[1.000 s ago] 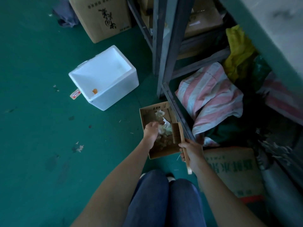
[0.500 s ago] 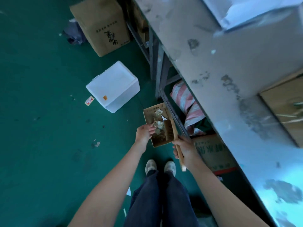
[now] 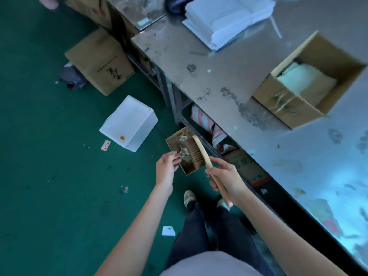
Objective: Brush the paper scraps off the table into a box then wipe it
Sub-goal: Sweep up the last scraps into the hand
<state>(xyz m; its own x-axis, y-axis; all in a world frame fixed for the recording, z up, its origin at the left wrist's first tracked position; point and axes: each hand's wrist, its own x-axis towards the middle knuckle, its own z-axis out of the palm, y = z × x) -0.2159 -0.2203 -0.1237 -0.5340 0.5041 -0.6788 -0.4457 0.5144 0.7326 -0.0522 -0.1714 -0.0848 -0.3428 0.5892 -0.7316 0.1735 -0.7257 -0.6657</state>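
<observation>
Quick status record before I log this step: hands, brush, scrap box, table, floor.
small box: low beside the table, paper scraps inside
left hand: beside the small box, fingertips at the paper scraps; grip unclear
right hand: grips the brush handle
brush: bristles over the small box
table: grey smears and flecks, not yet wiped
floor: one white scrap near the feet
</observation>
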